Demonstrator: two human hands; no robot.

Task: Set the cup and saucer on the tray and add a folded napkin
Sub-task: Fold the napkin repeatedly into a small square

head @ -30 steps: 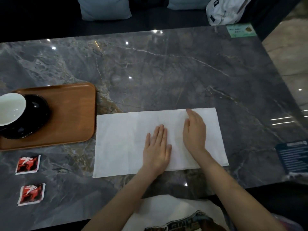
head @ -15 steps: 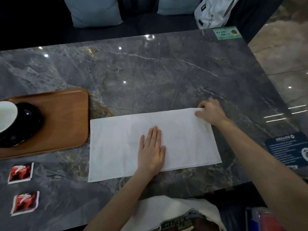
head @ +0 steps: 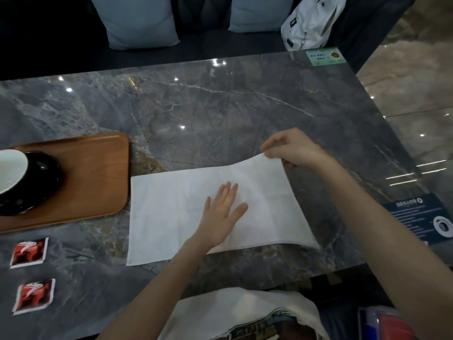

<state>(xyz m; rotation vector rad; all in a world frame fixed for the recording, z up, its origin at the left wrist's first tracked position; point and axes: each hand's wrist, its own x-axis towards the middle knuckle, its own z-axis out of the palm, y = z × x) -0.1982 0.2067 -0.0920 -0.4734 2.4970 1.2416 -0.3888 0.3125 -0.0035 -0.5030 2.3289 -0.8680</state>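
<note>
A white napkin [head: 171, 212] lies spread on the dark marble table, folded into a long rectangle. My left hand [head: 224, 214] presses flat on its middle, fingers apart. My right hand [head: 291, 148] pinches the napkin's far right corner and holds it lifted off the table. At the left edge of view a wooden tray [head: 98, 177] carries a black saucer [head: 46, 177] with a cup [head: 9, 170], white inside, standing on it.
Two red sachets [head: 29, 252] [head: 34, 296] lie on the table in front of the tray. A dark card [head: 421, 222] sits at the right edge, a green card [head: 324, 56] at the far corner. Cushions and a white bag [head: 311, 20] are on the seat beyond.
My right hand went from lying flat on the napkin to its far right corner, gripped it and raised it. My left hand stays pressed on the napkin.
</note>
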